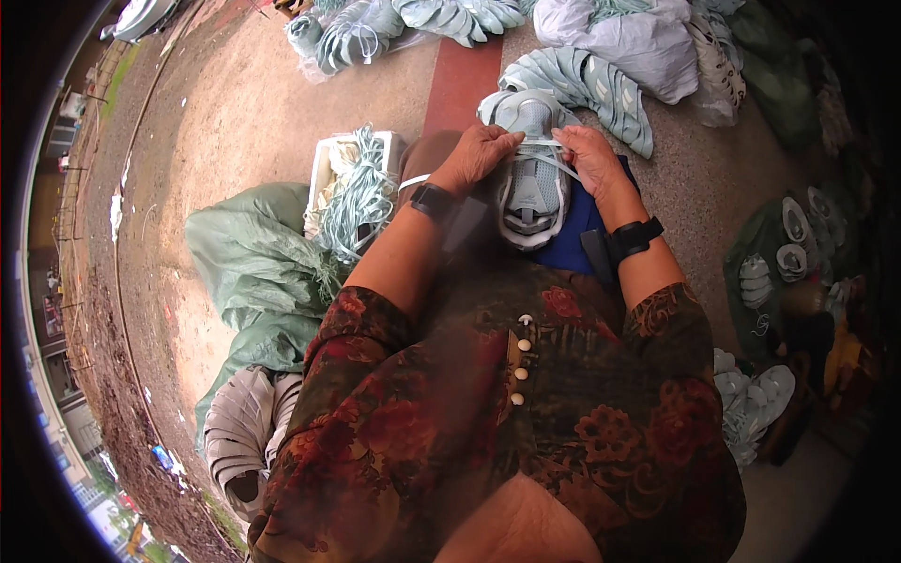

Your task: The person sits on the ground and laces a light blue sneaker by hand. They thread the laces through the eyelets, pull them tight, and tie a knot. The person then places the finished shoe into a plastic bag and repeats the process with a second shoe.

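A pale grey-green shoe upper (532,183) lies on my lap over a blue cloth (574,235), its toe pointing away from me. My left hand (479,155) grips the upper's left side near the toe and pinches a thin pale lace (554,150). My right hand (591,159) holds the other end of that lace at the upper's right edge. Each wrist wears a black band.
A white crate (328,159) with a bundle of pale laces (361,192) stands at my left, beside a green sack (249,263). Stacks of shoe uppers (601,89) and white bags (629,42) lie ahead. More uppers (788,244) lie at right and lower left (244,432).
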`<state>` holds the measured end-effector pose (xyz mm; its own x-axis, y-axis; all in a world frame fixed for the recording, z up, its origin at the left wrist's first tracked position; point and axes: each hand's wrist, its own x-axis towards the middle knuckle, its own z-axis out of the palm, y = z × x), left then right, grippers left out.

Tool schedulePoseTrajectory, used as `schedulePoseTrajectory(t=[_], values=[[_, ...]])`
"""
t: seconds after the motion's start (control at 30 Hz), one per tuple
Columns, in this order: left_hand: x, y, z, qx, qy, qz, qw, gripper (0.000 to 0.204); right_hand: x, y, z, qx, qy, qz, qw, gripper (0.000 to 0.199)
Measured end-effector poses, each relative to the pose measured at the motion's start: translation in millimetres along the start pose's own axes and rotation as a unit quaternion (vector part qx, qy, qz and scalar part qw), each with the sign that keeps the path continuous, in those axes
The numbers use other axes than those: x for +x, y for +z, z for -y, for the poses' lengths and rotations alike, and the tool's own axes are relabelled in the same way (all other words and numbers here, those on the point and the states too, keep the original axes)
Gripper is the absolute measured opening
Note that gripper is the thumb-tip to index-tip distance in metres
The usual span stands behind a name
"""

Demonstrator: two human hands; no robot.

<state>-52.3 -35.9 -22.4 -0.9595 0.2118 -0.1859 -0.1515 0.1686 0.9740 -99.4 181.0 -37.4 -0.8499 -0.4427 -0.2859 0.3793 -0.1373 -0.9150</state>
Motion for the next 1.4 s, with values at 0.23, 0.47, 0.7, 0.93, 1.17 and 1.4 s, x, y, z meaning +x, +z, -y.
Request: schedulePoseTrajectory(t=[0.23, 0.47, 0.7, 0.93, 1.17, 1.4], values=[[3.9, 10.4, 10.6, 0.105, 0.012, -0.146, 0.984, 0.019, -1.8, 0.6, -3.4, 0.011, 0.003, -0.017, 1.000, 0.014], [-4.3, 13.6, 5.8, 0.000, 0.025, -0.121, 0.992, 0.013, -6.8, 2.4, 0.1, -0.013, 0.001, -0.026, 1.000, 0.017], [6.7, 18.4, 0.7, 0.152, 0.002, -0.189, 0.970, 0.028, -14.3, 17.4, 4.5, -0.095, -0.028, -0.095, 0.990, 0.022], [11.5, 12.9, 5.5, 0.255, -0.009, -0.166, 0.952, 0.030, -27.0, 11.5, 1.3, -0.437, -0.108, -0.127, 0.884, 0.022], [-9.6, 17.9, 2.5, 0.270, 0.018, -0.188, 0.944, 0.027, -25.2, -8.4, -12.2, -0.284, -0.072, -0.166, 0.942, 0.002], [-47.1, -57.2, 37.0, 0.075, -0.006, -0.301, 0.950, 0.005, -67.8, -68.9, 9.3, 0.080, -0.079, -0.308, 0.945, 0.006]])
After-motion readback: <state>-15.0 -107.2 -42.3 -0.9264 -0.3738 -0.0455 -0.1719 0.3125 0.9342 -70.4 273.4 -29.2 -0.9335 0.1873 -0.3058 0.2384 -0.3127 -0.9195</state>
